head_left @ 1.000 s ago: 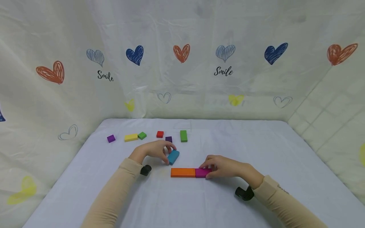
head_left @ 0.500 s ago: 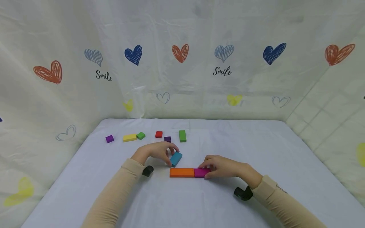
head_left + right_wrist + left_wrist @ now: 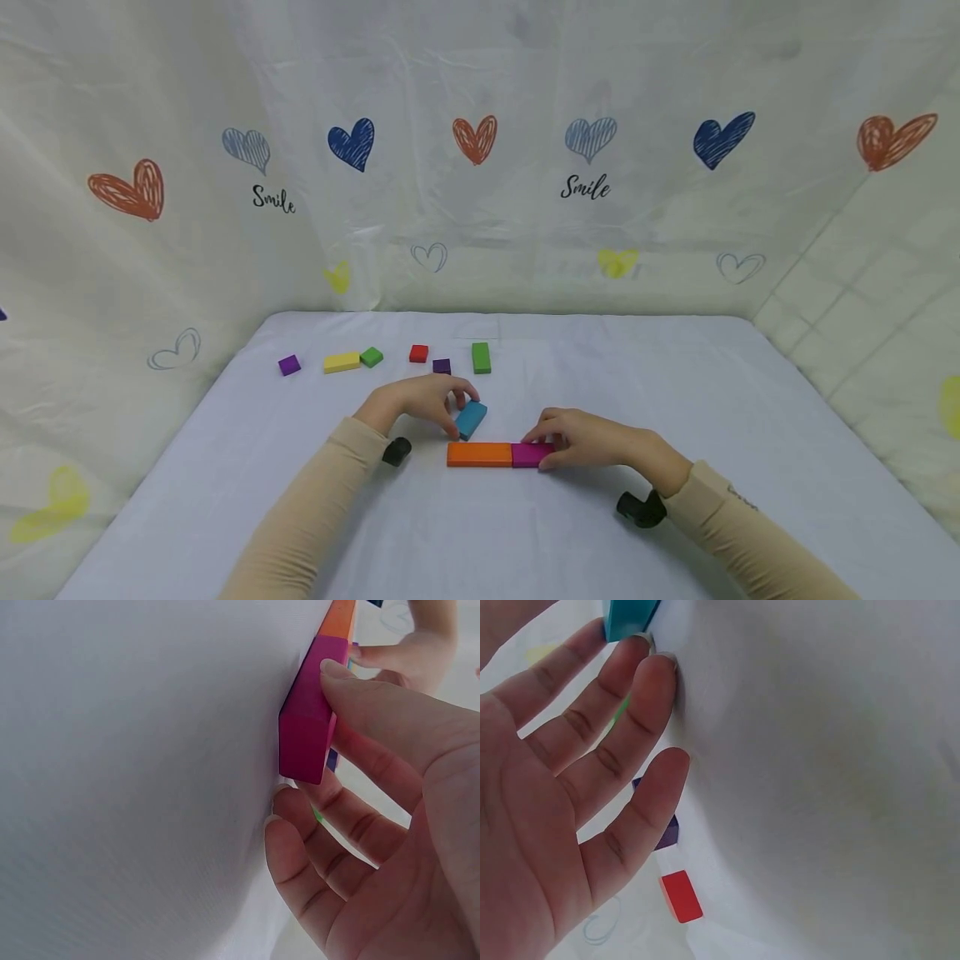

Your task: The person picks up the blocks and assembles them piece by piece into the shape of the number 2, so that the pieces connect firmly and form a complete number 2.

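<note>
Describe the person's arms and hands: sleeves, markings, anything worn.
Left sleeve and right sleeve: long, plain beige, with wide cuffs. Small dark lettering near the right cuff, too small to read. A compact black unit shows under each wrist: left unit, right unit. Left hand and right hand bare; no gloves, rings or cables visible.

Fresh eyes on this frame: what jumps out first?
The orange block and magenta block, end to end on the white tabletop, the right hand gripping the magenta one. Just beyond them, the left hand holds a blue block, angled to that row. Higher up, bold hearts on the pale backdrop.
</note>
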The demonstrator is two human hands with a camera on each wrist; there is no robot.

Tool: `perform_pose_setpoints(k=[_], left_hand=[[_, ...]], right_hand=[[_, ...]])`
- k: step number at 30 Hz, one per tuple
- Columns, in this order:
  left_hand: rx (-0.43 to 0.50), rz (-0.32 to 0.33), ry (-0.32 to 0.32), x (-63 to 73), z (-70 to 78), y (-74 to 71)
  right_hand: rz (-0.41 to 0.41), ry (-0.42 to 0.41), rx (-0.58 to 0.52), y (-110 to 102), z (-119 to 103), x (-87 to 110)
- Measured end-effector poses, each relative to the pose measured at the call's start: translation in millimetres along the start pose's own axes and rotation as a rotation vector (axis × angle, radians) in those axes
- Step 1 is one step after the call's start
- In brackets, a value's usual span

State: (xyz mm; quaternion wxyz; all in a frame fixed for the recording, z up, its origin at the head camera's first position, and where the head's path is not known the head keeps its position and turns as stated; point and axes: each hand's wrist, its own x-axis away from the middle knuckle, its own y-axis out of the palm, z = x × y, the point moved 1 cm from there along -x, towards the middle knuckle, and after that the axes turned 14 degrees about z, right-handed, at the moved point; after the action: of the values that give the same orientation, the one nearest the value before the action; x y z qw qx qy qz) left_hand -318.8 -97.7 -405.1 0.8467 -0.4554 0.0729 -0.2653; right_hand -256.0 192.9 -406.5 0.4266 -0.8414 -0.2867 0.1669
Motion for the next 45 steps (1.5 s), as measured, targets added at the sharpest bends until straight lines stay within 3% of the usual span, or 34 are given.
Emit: perform_pose_setpoints(k=[32, 45], left_hand=[[0.044, -0.013, -0.029, -0.1, -2.1, 5.6], [0.051, -0.026, -0.007, 1.6, -1.6, 3.9]], right_hand=[[0.002, -0.023, -0.012, -0.1, 1.7, -0.4], [0.005, -0.028, -0.011, 0.2, 2.0, -0.5]])
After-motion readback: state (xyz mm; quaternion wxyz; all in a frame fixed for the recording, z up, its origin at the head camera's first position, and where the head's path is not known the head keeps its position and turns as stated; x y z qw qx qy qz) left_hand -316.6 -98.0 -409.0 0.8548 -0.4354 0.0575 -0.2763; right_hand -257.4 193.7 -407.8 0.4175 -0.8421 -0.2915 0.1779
